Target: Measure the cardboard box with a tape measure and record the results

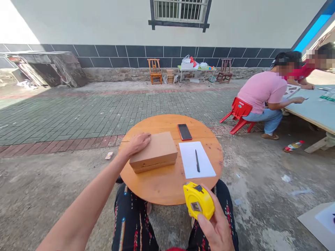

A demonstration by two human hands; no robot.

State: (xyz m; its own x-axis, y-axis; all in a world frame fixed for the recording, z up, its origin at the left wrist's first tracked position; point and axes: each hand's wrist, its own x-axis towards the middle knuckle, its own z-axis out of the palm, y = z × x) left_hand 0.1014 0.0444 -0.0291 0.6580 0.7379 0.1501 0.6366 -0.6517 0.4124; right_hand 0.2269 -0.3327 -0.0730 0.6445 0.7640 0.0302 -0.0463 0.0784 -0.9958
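Note:
My left hand (137,143) lies on the far left corner of a flat brown cardboard box (154,151), fingers spread over its edge. The box rests on a small round wooden table (167,184) in front of my knees. My right hand (216,228) holds a yellow tape measure (198,200) just off the table's near edge, fingers wrapped round its back. To the right of the box lies a white sheet of paper (201,167) with a black pen (197,160) on it. A phone with a red case (184,132) lies beyond the paper.
Two people sit at a long table (314,109) on the right, one on a red chair (238,113). A bottle (293,146) lies on the ground near them. Wooden chairs and a green table (196,69) stand by the far wall. White board (319,223) lies at lower right.

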